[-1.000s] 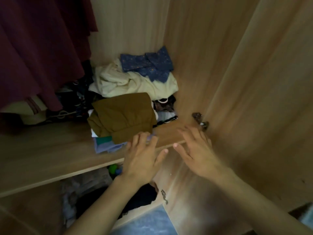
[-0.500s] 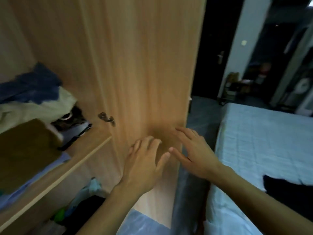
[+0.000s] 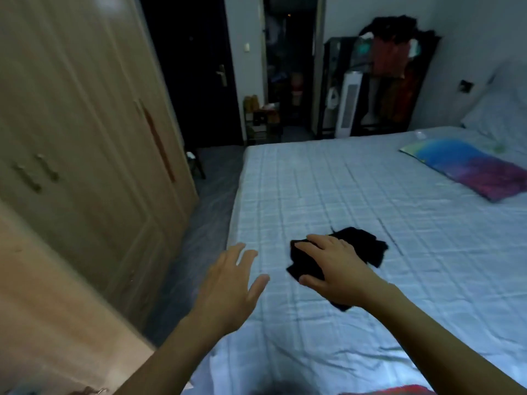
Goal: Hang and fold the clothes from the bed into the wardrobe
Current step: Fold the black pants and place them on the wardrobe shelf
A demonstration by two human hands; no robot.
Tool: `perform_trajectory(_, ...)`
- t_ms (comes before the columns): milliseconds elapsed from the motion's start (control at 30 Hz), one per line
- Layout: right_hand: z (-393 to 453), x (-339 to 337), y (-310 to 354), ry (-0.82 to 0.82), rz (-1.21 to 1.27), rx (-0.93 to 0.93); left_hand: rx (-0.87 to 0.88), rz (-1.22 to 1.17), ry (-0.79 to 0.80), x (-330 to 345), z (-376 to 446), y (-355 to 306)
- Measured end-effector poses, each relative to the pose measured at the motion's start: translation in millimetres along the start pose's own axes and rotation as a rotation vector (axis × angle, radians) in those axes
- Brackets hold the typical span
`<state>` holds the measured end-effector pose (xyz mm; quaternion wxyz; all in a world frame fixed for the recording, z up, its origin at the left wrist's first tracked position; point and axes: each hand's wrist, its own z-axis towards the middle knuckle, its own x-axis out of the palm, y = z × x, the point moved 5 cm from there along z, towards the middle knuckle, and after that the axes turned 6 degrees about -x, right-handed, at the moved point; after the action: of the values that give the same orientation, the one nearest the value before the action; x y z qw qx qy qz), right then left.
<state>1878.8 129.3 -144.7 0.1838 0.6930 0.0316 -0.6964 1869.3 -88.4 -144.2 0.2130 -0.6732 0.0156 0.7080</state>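
Note:
A small black garment [image 3: 362,246] lies crumpled on the light blue checked bed sheet [image 3: 342,189]. My right hand [image 3: 333,266] hovers over its left part with fingers spread and straight, hiding some of the cloth; whether it touches is unclear. My left hand [image 3: 228,286] is open with fingers spread above the bed's left edge, holding nothing. The wooden wardrobe [image 3: 85,138] stands along the left, its nearest door [image 3: 42,309] swung open close to me.
A colourful pillow [image 3: 467,166] lies at the bed's far right. A narrow strip of grey floor [image 3: 199,238] runs between wardrobe and bed. Beyond the bed are a dark door [image 3: 199,67], a white tower fan [image 3: 349,106] and a rack of hanging clothes [image 3: 393,67].
The view has swung from the wardrobe shelf to the bed. Both hands left the wardrobe door and now reach over the bed, the right one above the black garment.

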Motion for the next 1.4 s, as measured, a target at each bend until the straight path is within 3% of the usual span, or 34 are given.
perform_trajectory(200,-75.8,1.1,-127.1,0.008,0.016,0.235,0.186,-0.039,0.138,62.0,46.4,-108.9)
perform_trajectory(500,-94.2,21.8,-202.8,-0.007,0.140,0.382,0.295,0.021,0.239,130.2,127.5,-162.4)
perform_trajectory(900,-8.8,40.9,-287.3,0.119,0.096,0.520,0.258,-0.102,0.423,218.1,240.7,-146.3)
perform_trajectory(1133,21.1,56.9,-321.9,0.174,0.163,0.504,0.235,-0.187,0.418,240.3,294.8,-159.6)
perform_trajectory(1400,54.5,83.6,-404.6,0.179,0.256,0.499,0.128,-0.183,0.436,264.3,346.0,-172.7)
